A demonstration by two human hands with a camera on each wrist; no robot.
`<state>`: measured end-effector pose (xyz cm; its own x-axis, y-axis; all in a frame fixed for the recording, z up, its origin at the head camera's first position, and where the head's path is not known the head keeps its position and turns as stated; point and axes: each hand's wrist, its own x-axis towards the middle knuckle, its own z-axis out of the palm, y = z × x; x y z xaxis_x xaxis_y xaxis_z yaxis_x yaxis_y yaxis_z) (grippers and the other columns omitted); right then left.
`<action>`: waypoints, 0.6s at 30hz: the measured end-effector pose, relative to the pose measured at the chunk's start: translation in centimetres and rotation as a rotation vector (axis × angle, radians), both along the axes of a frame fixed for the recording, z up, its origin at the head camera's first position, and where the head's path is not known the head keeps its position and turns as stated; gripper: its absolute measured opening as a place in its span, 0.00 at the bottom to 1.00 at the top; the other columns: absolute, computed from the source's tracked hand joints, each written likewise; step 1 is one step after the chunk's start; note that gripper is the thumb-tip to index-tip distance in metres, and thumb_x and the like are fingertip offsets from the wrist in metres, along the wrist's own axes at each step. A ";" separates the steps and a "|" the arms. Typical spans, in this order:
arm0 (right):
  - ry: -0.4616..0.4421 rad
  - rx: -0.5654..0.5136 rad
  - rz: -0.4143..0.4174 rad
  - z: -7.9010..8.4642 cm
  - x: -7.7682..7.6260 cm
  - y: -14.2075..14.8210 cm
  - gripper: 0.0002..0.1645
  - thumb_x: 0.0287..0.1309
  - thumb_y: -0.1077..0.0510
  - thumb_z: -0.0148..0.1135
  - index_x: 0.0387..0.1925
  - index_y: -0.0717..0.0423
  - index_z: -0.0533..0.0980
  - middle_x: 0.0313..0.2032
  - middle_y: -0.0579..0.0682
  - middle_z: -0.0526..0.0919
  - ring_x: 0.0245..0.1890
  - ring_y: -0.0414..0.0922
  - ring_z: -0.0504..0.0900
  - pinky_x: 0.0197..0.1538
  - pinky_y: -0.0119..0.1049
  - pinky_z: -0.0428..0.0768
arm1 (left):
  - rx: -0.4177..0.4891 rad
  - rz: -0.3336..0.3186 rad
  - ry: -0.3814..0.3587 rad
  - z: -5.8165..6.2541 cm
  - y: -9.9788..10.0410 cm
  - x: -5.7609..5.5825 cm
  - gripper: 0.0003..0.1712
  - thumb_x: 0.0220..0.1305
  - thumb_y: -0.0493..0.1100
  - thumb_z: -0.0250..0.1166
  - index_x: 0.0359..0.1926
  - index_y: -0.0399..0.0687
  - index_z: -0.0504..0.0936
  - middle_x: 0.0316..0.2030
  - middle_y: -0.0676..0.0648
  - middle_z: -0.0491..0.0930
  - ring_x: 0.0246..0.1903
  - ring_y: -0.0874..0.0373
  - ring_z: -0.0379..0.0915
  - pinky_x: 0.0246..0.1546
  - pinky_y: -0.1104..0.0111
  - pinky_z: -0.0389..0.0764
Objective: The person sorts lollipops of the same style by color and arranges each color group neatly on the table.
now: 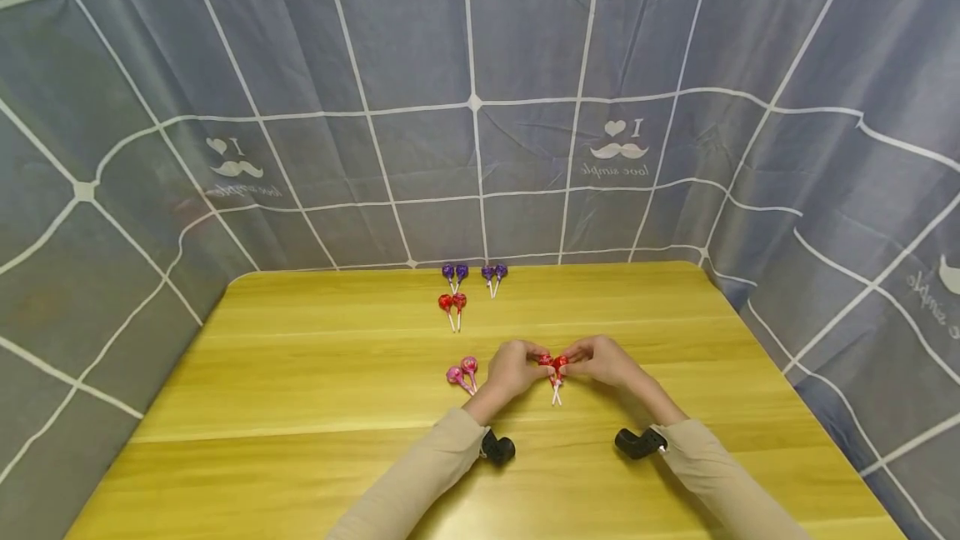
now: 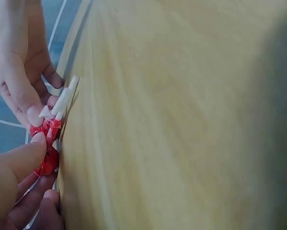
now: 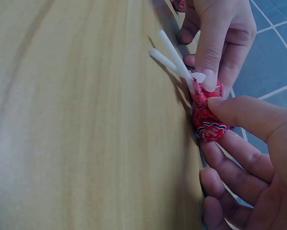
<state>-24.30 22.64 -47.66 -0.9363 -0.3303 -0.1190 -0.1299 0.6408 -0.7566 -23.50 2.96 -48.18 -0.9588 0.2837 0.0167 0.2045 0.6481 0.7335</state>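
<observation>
Two red-wrapped lollipops are held side by side just above or on the table, their white sticks crossing toward the person. My left hand (image 1: 513, 368) pinches the left red lollipop (image 2: 48, 163) by its wrapped head, between thumb and fingers. The right red lollipop (image 3: 210, 128) is pinched in the same way by my right hand (image 1: 606, 361). In both wrist views the two heads touch or nearly touch. Just left of my left hand lie two pink lollipops (image 1: 462, 368), their stick ends partly hidden by the wrist.
Farther back on the wooden table (image 1: 300, 373) lies a pair of red lollipops (image 1: 452, 302). Behind it are two pairs of purple lollipops, a left pair (image 1: 454, 272) and a right pair (image 1: 494, 272). A grey curtain (image 1: 420, 148) with white lines borders the table's back and sides.
</observation>
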 end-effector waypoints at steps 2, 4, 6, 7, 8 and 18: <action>-0.002 0.000 0.004 -0.1 0.0 0.0 0.16 0.51 0.57 0.70 0.40 0.64 0.83 0.36 0.56 0.87 0.34 0.40 0.82 0.37 0.31 0.78 | -0.010 -0.003 0.006 0.0 0.0 0.1 0.16 0.53 0.48 0.73 0.43 0.50 0.88 0.39 0.50 0.88 0.41 0.56 0.83 0.34 0.70 0.76; 0.001 -0.002 0.010 -0.2 0.0 0.1 0.16 0.51 0.58 0.70 0.40 0.65 0.82 0.35 0.56 0.87 0.34 0.41 0.83 0.38 0.32 0.78 | -0.023 0.002 0.015 -0.1 0.0 0.1 0.16 0.53 0.48 0.73 0.43 0.51 0.88 0.39 0.51 0.88 0.41 0.56 0.82 0.34 0.70 0.76; 0.002 -0.006 0.012 -0.2 0.0 0.2 0.16 0.52 0.58 0.70 0.40 0.65 0.82 0.35 0.56 0.87 0.35 0.42 0.83 0.38 0.32 0.79 | -0.055 0.003 0.040 0.0 0.1 0.1 0.16 0.52 0.49 0.74 0.43 0.51 0.88 0.39 0.52 0.88 0.41 0.57 0.82 0.33 0.71 0.76; 0.004 -0.007 0.016 -0.3 -0.1 0.2 0.16 0.52 0.58 0.70 0.40 0.65 0.82 0.35 0.56 0.87 0.35 0.42 0.83 0.38 0.33 0.79 | -0.078 0.004 0.057 0.0 0.2 0.2 0.17 0.52 0.50 0.74 0.43 0.52 0.88 0.39 0.52 0.88 0.41 0.57 0.82 0.32 0.72 0.75; 0.004 -0.009 0.016 -0.3 -0.1 0.2 0.16 0.52 0.58 0.70 0.40 0.65 0.82 0.35 0.56 0.87 0.35 0.43 0.84 0.38 0.33 0.79 | -0.104 0.005 0.074 0.1 0.2 0.2 0.17 0.51 0.50 0.74 0.43 0.53 0.88 0.39 0.53 0.88 0.41 0.58 0.81 0.31 0.72 0.74; 0.001 -0.047 0.024 -0.2 -0.1 0.4 0.16 0.52 0.59 0.70 0.39 0.67 0.82 0.35 0.58 0.87 0.35 0.41 0.83 0.37 0.30 0.79 | -0.180 0.044 0.125 0.3 0.4 0.1 0.17 0.48 0.53 0.75 0.41 0.56 0.89 0.33 0.55 0.87 0.31 0.62 0.69 0.25 0.75 0.63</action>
